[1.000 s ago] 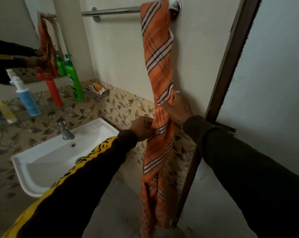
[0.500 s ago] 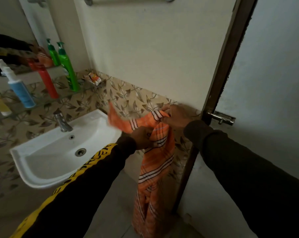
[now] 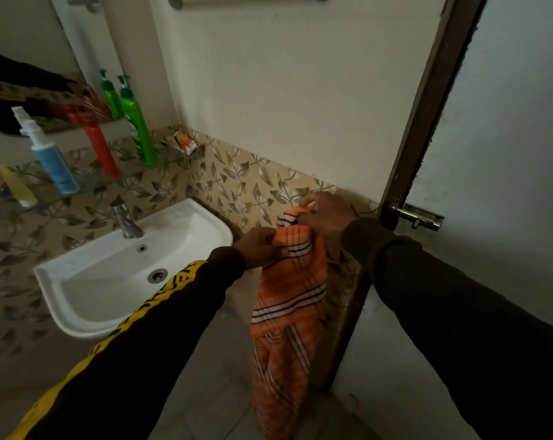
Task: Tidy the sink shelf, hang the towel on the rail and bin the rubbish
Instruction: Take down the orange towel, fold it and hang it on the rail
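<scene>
Orange plaid towel (image 3: 289, 290) beside a white sink (image 3: 205, 228).
Towel: white and dark stripes. Wall tiles (image 3: 246, 182): beige, brown leaves. Shelf (image 3: 88, 185) bottles: green (image 3: 137, 122), red (image 3: 99, 144), blue (image 3: 54, 163), yellow (image 3: 16, 187). Sleeve (image 3: 135, 354): black, yellow stripe.

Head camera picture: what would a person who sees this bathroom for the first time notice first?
First, the orange striped cloth towel, hanging in the centre, its top edge held in the grip of the left hand and the right hand. Next, the white ceramic washbasin at lower left. Above it, on the glass shelf, stand the tall green plastic pump bottle and the red plastic bottle.
</scene>
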The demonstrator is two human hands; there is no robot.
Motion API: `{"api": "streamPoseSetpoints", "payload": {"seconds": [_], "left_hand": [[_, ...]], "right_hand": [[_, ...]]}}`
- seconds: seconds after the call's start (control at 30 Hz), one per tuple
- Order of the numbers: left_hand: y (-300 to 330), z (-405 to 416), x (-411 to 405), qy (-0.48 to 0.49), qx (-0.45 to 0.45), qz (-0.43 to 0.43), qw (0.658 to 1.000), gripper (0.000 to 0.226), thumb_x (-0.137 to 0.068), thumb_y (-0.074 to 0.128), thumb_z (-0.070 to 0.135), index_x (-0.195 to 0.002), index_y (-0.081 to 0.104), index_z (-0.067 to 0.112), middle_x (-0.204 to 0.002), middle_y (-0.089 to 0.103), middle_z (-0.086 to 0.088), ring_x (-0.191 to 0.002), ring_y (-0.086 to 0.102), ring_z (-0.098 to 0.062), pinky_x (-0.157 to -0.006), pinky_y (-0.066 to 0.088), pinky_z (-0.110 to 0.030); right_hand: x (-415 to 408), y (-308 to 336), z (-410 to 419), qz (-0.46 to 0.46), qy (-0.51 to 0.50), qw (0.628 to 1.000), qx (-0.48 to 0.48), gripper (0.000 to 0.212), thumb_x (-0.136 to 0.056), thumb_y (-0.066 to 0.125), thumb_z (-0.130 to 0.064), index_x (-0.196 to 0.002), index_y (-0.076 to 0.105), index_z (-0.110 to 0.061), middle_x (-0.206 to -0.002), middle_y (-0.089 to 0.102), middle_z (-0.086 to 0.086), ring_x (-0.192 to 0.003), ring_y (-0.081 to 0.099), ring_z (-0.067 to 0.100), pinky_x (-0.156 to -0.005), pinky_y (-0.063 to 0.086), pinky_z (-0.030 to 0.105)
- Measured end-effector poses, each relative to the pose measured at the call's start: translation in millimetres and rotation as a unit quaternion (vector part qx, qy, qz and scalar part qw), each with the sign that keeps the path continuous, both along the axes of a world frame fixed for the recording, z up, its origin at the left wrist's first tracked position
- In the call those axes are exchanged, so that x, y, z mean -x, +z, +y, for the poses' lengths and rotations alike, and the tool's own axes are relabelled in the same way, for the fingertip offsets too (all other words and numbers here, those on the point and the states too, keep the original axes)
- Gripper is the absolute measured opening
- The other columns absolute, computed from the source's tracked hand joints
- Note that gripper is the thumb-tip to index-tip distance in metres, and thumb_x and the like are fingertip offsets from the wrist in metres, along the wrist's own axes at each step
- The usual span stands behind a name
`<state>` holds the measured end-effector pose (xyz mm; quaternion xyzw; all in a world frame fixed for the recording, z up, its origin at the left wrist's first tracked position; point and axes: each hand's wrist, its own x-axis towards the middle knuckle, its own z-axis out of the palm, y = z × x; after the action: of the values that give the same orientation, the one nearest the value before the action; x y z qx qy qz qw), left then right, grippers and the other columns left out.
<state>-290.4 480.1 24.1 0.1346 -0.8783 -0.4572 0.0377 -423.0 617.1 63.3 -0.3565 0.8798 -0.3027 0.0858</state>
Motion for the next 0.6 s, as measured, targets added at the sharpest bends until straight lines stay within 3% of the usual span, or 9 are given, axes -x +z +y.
{"api": "streamPoseSetpoints", "payload": {"seconds": [0.1,0.17,0.3,0.37,0.43,0.53,0.6], "left_hand": [[7,-1,1,0.05,-0.04,0.037,0.997,0.011,-0.089,0.068,0.009,-0.093,0.058,0.006,-0.091,0.058,-0.012,-0.084,0.056,-0.021,-0.071,0.047,-0.029],[17,-4,5,0.085,-0.051,0.064,0.993,0.015,-0.09,0.068,0.014,-0.081,0.058,0.006,-0.08,0.057,-0.013,-0.072,0.056,-0.019,-0.065,0.046,-0.028],[35,-11,14,0.191,-0.2,0.11,0.955,0.022,-0.089,0.067,0.014,-0.082,0.063,-0.006,-0.08,0.059,-0.019,-0.075,0.058,-0.027,-0.066,0.051,-0.036],[43,-15,17,0.245,-0.255,0.142,0.925,0.014,-0.089,0.065,0.009,-0.078,0.065,0.001,-0.086,0.065,-0.018,-0.08,0.064,-0.029,-0.07,0.055,-0.036],[52,-17,18,0.264,-0.309,0.174,0.897,0.009,-0.091,0.061,0.005,-0.089,0.067,-0.002,-0.098,0.069,-0.023,-0.09,0.068,-0.035,-0.082,0.058,-0.045],[68,-19,16,0.305,-0.337,0.219,0.864,0.007,-0.09,0.06,0.0,-0.089,0.066,-0.003,-0.093,0.069,-0.023,-0.084,0.069,-0.035,-0.078,0.059,-0.051],[79,-17,14,0.33,-0.359,0.249,0.837,0.008,-0.088,0.06,-0.001,-0.081,0.063,0.001,-0.082,0.069,-0.019,-0.072,0.07,-0.031,-0.065,0.061,-0.043]], "right_hand": [[-4,4,-3,0.004,0.002,0.999,0.033,0.035,-0.092,0.064,-0.038,-0.12,0.068,-0.018,-0.115,0.07,0.007,-0.108,0.066,0.027,-0.093,0.055,0.041],[-6,8,-7,-0.003,0.009,0.998,0.054,0.035,-0.095,0.059,-0.043,-0.116,0.07,-0.017,-0.109,0.072,0.007,-0.1,0.069,0.029,-0.091,0.056,0.044],[-9,14,-11,-0.021,0.025,0.998,0.053,0.05,-0.096,0.051,-0.052,-0.093,0.072,-0.007,-0.086,0.074,0.015,-0.083,0.071,0.033,-0.087,0.057,0.051],[-13,14,-12,-0.027,0.03,0.997,0.059,0.058,-0.093,0.053,-0.058,-0.082,0.07,-0.004,-0.076,0.071,0.018,-0.074,0.07,0.035,-0.077,0.058,0.046],[-16,13,-13,-0.029,0.032,0.998,0.05,0.057,-0.091,0.053,-0.067,-0.073,0.069,-0.015,-0.07,0.07,0.007,-0.068,0.068,0.025,-0.064,0.052,0.033],[-24,15,-14,-0.053,0.029,0.998,0.006,0.077,-0.081,0.039,-0.087,-0.097,0.073,-0.02,-0.096,0.074,0.001,-0.082,0.068,0.019,-0.069,0.049,0.027],[-27,18,-15,-0.091,0.033,0.995,-0.033,0.098,-0.078,0.029,-0.093,-0.129,0.066,-0.018,-0.127,0.068,0.011,-0.106,0.067,0.031,-0.091,0.053,0.038]]}}
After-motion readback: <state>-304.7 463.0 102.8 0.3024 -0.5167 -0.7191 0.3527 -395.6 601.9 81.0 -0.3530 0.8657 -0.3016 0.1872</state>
